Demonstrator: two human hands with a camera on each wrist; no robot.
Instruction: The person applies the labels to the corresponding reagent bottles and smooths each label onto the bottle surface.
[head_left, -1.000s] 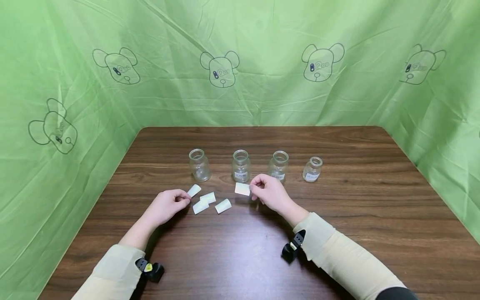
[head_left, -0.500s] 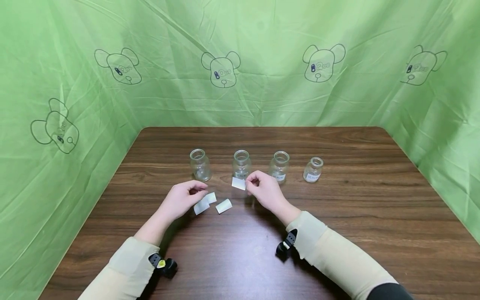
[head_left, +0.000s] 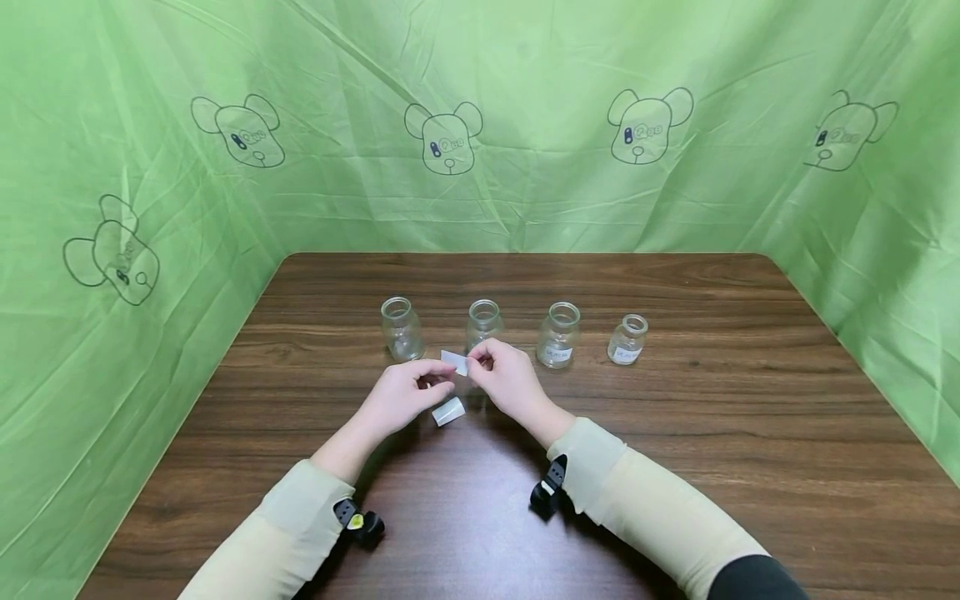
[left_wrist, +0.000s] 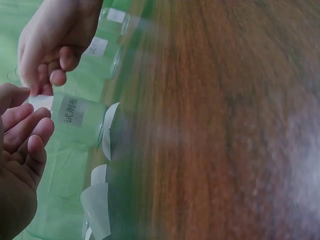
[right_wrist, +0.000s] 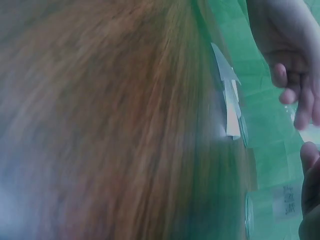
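My right hand (head_left: pixel 512 385) pinches a small white paper label (head_left: pixel 453 362) between thumb and forefinger, in front of the second glass jar (head_left: pixel 485 321). From the left, my left hand (head_left: pixel 399 395) reaches up to that label, its fingertips right at the edge and its thumb held apart below. Another white label (head_left: pixel 448 412), slightly curled, lies on the table under the hands. In the left wrist view more loose labels (left_wrist: pixel 98 205) show near the table edge of the picture; the left hand hides them from the head view. Printed characters show on one jar's label (left_wrist: pixel 72 110).
The leftmost jar (head_left: pixel 402 332) shows no label. To the right stand a third jar (head_left: pixel 559 335) and a smaller jar (head_left: pixel 627 340), both with white labels low on the front. All are on a brown wooden table (head_left: pixel 712 392), backed by a green cloth (head_left: pixel 540 183).
My left hand has moved right, away from the left label and over the loose ones. My right hand has carried its label left, so the two hands now meet at it.
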